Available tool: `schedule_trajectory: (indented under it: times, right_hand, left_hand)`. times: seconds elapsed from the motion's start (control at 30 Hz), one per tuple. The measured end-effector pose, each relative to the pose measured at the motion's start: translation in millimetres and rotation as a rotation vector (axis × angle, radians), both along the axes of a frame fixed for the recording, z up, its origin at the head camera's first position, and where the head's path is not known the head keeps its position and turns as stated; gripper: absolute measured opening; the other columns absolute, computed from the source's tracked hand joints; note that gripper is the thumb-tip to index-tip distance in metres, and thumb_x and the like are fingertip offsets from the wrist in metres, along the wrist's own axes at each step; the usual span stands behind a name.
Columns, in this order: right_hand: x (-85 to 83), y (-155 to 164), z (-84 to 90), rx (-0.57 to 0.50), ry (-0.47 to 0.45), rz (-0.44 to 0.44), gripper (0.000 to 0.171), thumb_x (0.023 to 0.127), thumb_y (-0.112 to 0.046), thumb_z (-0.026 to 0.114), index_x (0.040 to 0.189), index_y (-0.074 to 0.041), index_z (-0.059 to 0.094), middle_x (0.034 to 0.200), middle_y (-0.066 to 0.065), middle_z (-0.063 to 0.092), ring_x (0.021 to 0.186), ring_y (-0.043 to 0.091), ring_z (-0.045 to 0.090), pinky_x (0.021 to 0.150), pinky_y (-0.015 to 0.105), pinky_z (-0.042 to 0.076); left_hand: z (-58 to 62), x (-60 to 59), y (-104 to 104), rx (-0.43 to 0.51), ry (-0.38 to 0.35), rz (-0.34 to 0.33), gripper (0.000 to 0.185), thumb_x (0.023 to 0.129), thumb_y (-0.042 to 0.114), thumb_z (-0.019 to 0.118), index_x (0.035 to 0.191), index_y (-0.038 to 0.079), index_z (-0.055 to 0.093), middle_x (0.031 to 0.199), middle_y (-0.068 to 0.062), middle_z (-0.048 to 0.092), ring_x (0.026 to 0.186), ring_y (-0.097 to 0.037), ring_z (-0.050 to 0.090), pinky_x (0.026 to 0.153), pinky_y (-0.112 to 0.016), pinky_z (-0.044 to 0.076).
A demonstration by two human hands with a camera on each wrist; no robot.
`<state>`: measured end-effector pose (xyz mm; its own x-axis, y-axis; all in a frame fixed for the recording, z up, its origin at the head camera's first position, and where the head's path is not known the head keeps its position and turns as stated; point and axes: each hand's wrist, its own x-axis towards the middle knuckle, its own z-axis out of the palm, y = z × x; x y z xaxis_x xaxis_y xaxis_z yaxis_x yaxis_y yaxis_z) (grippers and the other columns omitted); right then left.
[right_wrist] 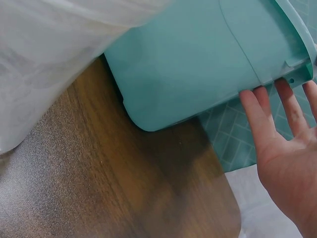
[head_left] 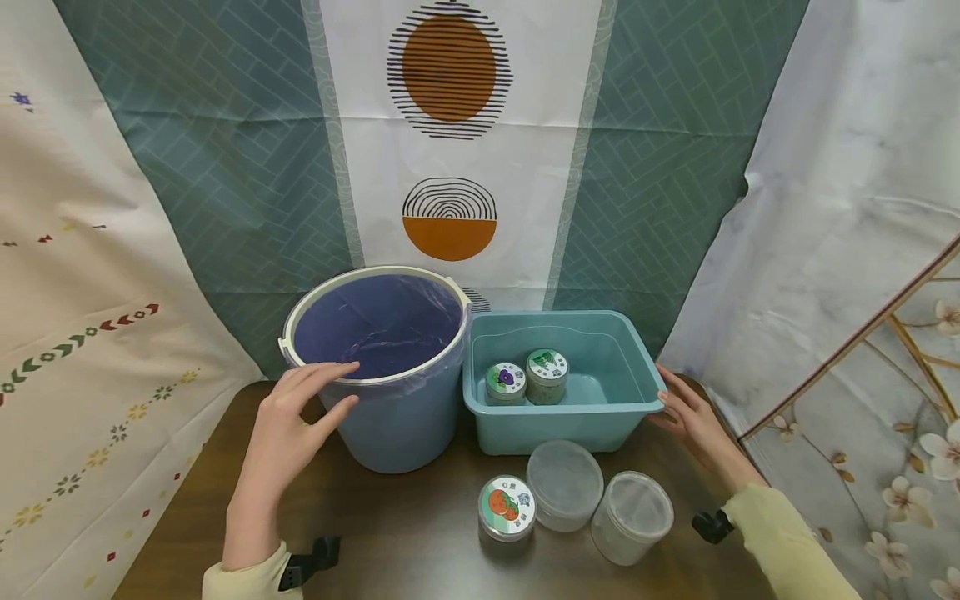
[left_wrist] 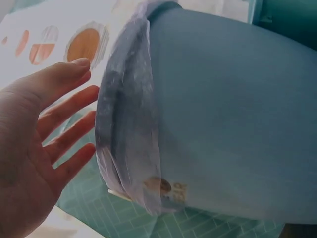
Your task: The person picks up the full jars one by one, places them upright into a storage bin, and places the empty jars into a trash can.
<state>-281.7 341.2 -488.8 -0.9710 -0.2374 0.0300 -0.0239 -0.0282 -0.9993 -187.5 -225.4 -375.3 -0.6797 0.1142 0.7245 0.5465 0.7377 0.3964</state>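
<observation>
My left hand is beside the front left of a blue bucket, fingers and thumb spread apart with nothing between them. The bucket has a cream rim and a clear plastic liner folded over it. In the left wrist view, the fingertips come close to the liner. My right hand is at the right end of a teal plastic bin, its fairly straight fingers touching the side under the rim, as the right wrist view shows. Inside the bin stand two small jars, one with a purple flower lid, one with a green leaf lid.
In front of the bin on the brown wooden table stand a jar with an orange fruit lid and two clear containers with frosted lids, one left, one right. Patterned cloth hangs behind and at both sides.
</observation>
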Motion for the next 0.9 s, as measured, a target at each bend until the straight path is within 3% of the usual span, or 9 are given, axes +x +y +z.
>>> schedule_trajectory:
  times: [0.33, 0.6, 0.9]
  right_hand:
    - [0.6, -0.8, -0.5, -0.025, 0.006, 0.013, 0.06, 0.107, -0.018, 0.042, 0.16, -0.02, 0.013, 0.135, -0.021, 0.044, 0.117, -0.004, 0.061, 0.089, 0.023, 0.056]
    - [0.3, -0.2, -2.1, -0.049, 0.005, 0.019, 0.062, 0.107, -0.016, 0.041, 0.16, -0.016, 0.01, 0.134, -0.021, 0.047, 0.116, -0.003, 0.061, 0.089, 0.023, 0.056]
    - [0.9, -0.3, -2.1, -0.041, 0.018, 0.023, 0.059, 0.107, -0.017, 0.041, 0.16, -0.022, 0.015, 0.135, -0.021, 0.045, 0.117, -0.003, 0.061, 0.089, 0.023, 0.056]
  left_hand:
    - [-7.1, -2.4, -9.5, 0.059, 0.081, 0.043, 0.044, 0.069, -0.001, 0.086, 0.11, 0.015, 0.076, 0.104, -0.007, 0.07, 0.102, -0.02, 0.054, 0.094, -0.012, 0.033]
    - [-14.8, -13.5, -14.7, 0.108, 0.163, -0.009, 0.041, 0.063, -0.004, 0.088, 0.099, 0.013, 0.078, 0.096, -0.006, 0.07, 0.099, -0.017, 0.053, 0.094, -0.013, 0.033]
    - [-22.0, -19.8, -20.7, 0.157, 0.066, 0.014, 0.031, 0.067, 0.0, 0.088, 0.094, 0.01, 0.078, 0.095, -0.005, 0.068, 0.102, -0.003, 0.047, 0.094, -0.015, 0.031]
